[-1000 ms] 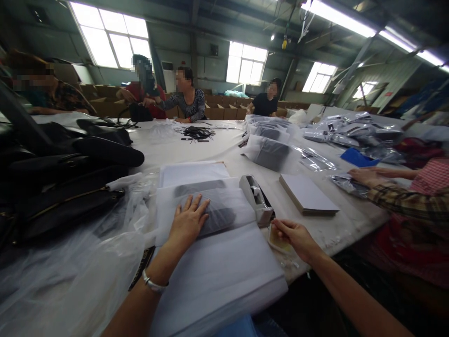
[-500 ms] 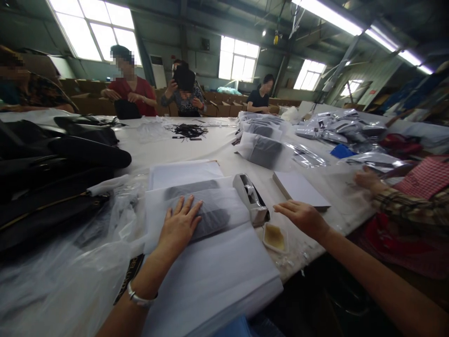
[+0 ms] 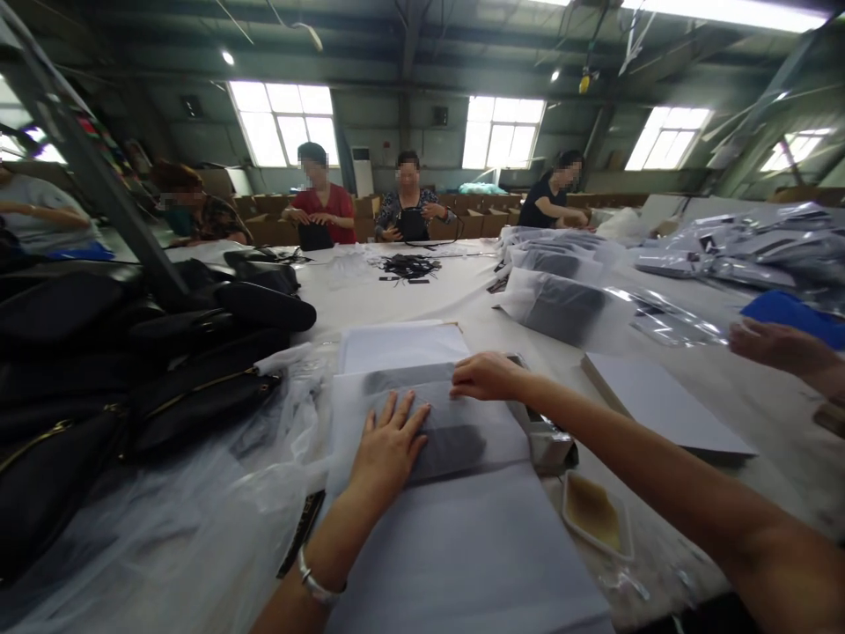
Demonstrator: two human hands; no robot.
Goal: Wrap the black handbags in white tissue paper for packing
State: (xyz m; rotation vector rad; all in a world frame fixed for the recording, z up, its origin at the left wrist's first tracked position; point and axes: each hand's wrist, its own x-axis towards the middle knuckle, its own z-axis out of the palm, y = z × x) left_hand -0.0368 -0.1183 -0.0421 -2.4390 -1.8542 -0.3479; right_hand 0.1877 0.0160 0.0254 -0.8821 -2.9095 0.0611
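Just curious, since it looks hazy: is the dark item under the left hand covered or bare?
Covered: translucent paper lies over the dark item, which shows through as grey.

- White table (image 3: 370,304).
- Left: black bags (image 3: 191,387), heaped.
- Near side: white paper (image 3: 475,546).
- Right of paper: tape dispenser (image 3: 551,447), small dish (image 3: 626,542), white card stack (image 3: 673,405).
- Farther back: wrapped packets (image 3: 558,306), black straps (image 3: 406,266) piled.

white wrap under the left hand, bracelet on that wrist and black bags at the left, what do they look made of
White wrap: thin paper or plastic film, fairly matte; darkness shows through it.
Bracelet: probably polished silver-toned metal, given its bright highlights.
Black bags: perhaps leather or imitation leather; smooth-looking, with a faint sheen.
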